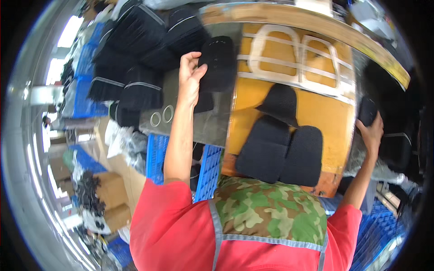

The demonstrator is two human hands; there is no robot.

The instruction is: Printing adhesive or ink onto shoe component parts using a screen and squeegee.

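Note:
My left hand (190, 74) is at the left edge of a black fabric piece (219, 65) with a rounded top and a few small marks. Its thumb and forefinger are parted, touching that edge. Far to the right, my right hand (373, 132) has its thumb and fingers around a small dark pad (367, 111). Between the hands, on the yellow board (334, 131), lie two black rounded panels (263, 149) side by side. A curved black mesh piece (281, 103) rests just beyond them. Behind it sits a white double frame (299, 58) with crossing strips.
Tied stacks of black pieces (140, 34) fill the back left, near two pale rings (167, 114). More dark stacks (394, 147) stand at the right. A wooden rail (289, 14) borders the far side. Blue crates (208, 171) stand below the table edge.

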